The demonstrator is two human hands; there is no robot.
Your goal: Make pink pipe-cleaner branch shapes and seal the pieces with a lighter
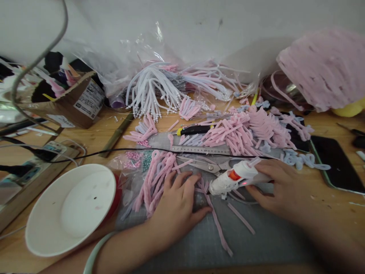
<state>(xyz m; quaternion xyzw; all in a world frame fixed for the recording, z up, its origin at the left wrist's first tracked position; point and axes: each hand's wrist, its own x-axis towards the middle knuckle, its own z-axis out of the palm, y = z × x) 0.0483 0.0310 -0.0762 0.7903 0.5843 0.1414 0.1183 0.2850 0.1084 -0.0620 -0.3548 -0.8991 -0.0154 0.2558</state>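
Observation:
My right hand (272, 186) is wrapped round a white glue gun (235, 177) with an orange part and a small red light. The gun's nozzle points left and down at a pink twisted fuzzy stem (218, 228) on the grey mat (182, 243). My left hand (182, 198) lies palm down just left of that stem, fingers spread, with the thumb near its upper part. Twisted pink loops (152, 186) lie beside my left hand. Behind the gun are scissors (211, 167) and a steel ruler (199, 150). One loose pink strip (241, 218) rests right of the stem.
A white bowl (71, 209) stands at left, near a power strip (54, 152) and a cardboard box (76, 102). A black cable (99, 152) crosses the mat. Pink pieces (234, 131) and white stems (155, 89) lie behind. A phone (336, 163) is at right.

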